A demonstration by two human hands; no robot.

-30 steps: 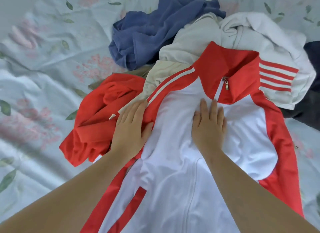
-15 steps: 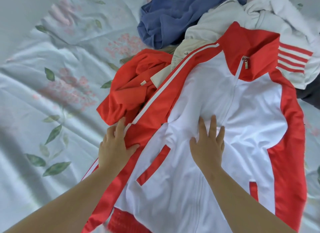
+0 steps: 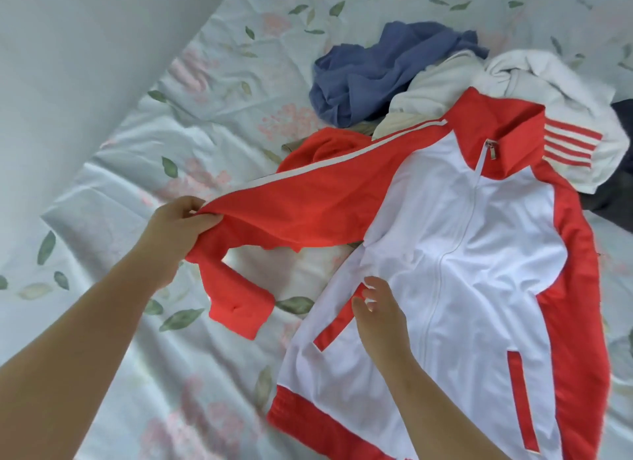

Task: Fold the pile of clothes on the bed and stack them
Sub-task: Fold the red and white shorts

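Head view: the red-and-white jacket (image 3: 479,254) lies front up and zipped on the floral bed sheet (image 3: 137,134). The left hand (image 3: 174,226) pinches its red sleeve (image 3: 308,206), which is stretched toward 9 o'clock. The right hand (image 3: 380,319), fingers spread and holding nothing, is over the white front at 6 o'clock. The unfolded pile (image 3: 376,79) sits at 12 o'clock.

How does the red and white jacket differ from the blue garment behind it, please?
The jacket is spread out front up, zip closed; the blue garment lies crumpled in a heap. The jacket is red and white with stripes; the blue garment is plain. The left hand grips the jacket's sleeve, while no hand touches the blue garment. Both lie on the floral sheet.
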